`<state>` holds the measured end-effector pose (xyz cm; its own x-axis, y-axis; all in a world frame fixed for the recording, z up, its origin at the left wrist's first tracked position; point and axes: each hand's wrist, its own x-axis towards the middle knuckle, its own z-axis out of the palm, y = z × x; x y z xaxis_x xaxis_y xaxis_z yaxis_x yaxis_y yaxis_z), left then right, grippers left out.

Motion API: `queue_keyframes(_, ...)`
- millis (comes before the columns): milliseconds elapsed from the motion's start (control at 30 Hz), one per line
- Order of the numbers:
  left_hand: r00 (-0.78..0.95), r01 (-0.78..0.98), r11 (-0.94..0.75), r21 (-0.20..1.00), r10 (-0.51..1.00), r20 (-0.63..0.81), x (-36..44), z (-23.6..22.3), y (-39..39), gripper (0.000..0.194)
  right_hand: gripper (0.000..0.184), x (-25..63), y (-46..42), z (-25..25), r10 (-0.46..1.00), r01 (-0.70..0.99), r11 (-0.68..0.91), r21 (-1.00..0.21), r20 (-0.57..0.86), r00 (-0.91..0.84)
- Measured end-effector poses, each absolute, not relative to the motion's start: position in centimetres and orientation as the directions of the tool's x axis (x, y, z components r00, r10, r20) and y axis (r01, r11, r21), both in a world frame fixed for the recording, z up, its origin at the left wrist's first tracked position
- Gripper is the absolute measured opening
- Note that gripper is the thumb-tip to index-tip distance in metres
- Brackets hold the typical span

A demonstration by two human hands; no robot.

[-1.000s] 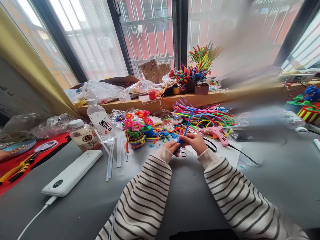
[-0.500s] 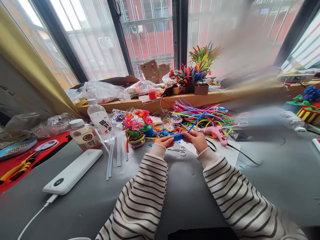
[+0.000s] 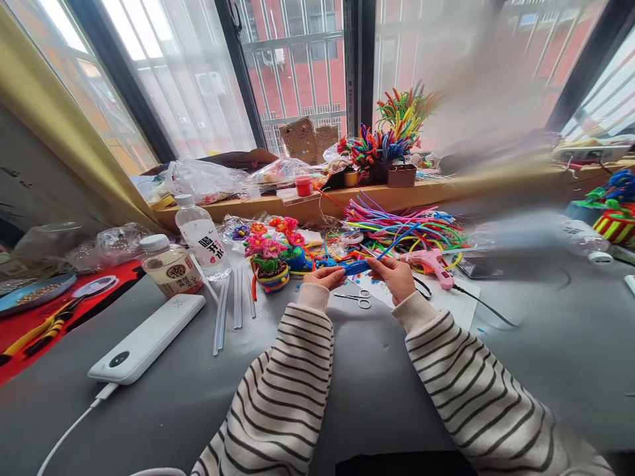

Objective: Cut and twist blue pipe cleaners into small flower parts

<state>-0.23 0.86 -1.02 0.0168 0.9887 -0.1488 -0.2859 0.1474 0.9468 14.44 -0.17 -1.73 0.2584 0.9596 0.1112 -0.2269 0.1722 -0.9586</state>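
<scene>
Blue pipe cleaners point(image 3: 356, 267), lying side by side in a flat strip, stretch between my two hands above the table. My left hand point(image 3: 325, 277) pinches the strip's left end. At its right end, my right hand point(image 3: 393, 274) grips it between thumb and fingers, and a loose blue length slants up and away from there. Small scissors point(image 3: 361, 301) with metal handles lie just below the strip on the table. Beyond my right hand rests a pink glue gun point(image 3: 432, 263) with a black cord, on a white sheet point(image 3: 461, 297).
Flower pots made of pipe cleaners point(image 3: 270, 274) stand left of my hands, near clear glue sticks point(image 3: 221, 317). A power bank point(image 3: 149, 337), a water bottle point(image 3: 202, 238) and a jar point(image 3: 170, 268) are further left. Behind lies a heap of coloured pipe cleaners point(image 3: 397, 218).
The loose blue length now slants lower and further right. Both hands keep their hold on the strip, with my right hand shifted very slightly right.
</scene>
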Motion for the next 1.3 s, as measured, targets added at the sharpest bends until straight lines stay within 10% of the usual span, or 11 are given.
queue_keyframes(500,0.067,-0.291,0.232,0.928,0.973,-0.222,0.2,-0.6,0.3,0.010,0.019,13.8,0.3,-1.7,0.961,-0.544,0.132,-0.828,-0.027,0.274)
queue_keyframes(1300,-0.089,-0.178,0.055,0.982,0.993,-0.072,-1.7,-0.6,1.5,0.022,0.023,17.9,1.5,-0.8,0.874,-0.471,0.325,-0.820,0.070,0.482)
